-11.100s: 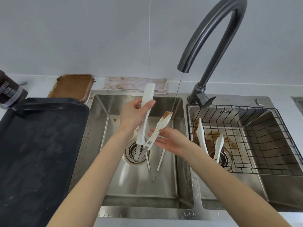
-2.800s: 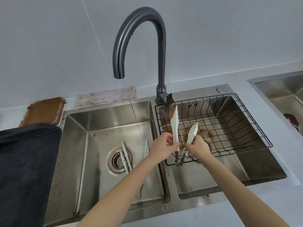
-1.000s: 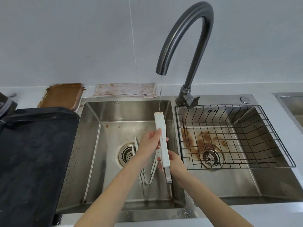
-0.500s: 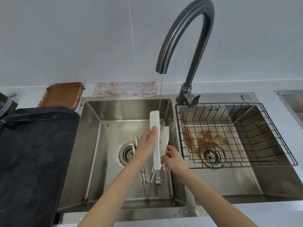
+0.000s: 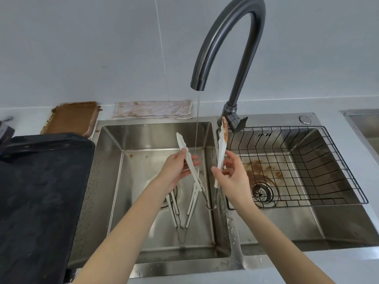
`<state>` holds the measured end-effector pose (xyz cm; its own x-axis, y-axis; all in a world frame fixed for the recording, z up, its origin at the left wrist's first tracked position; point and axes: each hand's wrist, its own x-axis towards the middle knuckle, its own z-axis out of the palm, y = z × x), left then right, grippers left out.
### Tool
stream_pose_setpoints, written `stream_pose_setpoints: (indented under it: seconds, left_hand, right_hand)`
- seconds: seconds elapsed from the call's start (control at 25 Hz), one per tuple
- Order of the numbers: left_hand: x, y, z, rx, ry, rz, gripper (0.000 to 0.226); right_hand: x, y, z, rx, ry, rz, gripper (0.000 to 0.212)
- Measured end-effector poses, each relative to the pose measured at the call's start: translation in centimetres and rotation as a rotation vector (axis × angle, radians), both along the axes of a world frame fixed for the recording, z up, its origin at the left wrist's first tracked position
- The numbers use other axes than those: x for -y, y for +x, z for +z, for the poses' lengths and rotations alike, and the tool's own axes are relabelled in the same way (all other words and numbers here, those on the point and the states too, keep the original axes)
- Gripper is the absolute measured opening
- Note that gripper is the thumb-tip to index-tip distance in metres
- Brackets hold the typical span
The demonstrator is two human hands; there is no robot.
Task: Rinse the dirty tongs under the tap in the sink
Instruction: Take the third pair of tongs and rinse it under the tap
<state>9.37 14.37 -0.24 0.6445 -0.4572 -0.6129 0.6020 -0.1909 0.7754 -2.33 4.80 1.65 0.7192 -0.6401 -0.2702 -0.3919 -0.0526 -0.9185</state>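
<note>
Holding one pair of white tongs (image 5: 220, 152) spread in a V over the left basin of the sink (image 5: 114, 152), the left hand (image 5: 178, 167) gripped one arm and the right hand (image 5: 231, 177) the brown-smeared other, beside the tap's (image 5: 227, 37) thin stream.

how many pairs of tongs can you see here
2: one pair is held spread open by the left hand and right hand; another lies on the left basin floor.
</note>
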Motion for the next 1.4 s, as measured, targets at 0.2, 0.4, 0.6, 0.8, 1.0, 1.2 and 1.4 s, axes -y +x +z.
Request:
stream_pose_setpoints:
  seconds: [0.2,0.4,0.6,0.8,1.0,1.2,1.4]
  left_hand:
    - [1.3,-0.6,0.4,-0.369,-0.214,0.074,0.026]
    - [1.7,-1.1,0.3,-0.383,-0.232,0.024,0.023]
    - [1.0,-1.4,-0.3,-0.364,-0.138,0.010,0.018]
    - [-0.9,-1.5,-1.3,-0.378,-0.064,0.060,0.027]
    - [-2.1,-1.3,-2.0,-0.389,-0.049,0.083,0.035]
    - [-1.9,-1.2,-1.8,-0.421,-0.106,0.130,0.027]
    - [-1.6,-0.9,-0.9,-0.429,-0.149,0.164,0.021]
  right_hand:
    - [0.5,0.0,1.7,0.106,-0.036,-0.035,0.047]
    - [0.5,-0.3,2.3,0.138,-0.023,-0.033,0.040]
    - [0.7,-0.2,2.3,0.070,0.182,-0.050,0.027]
    - [0.6,2.2,2.1,-0.032,0.457,0.071,0.015]
    - [-0.6,3.5,2.0,-0.083,0.452,0.093,0.024]
    - [-0.5,4.7,3.1,-0.023,0.595,0.047,0.026]
    - [0.6,6.3,4.1,-0.021,0.746,0.064,0.029]
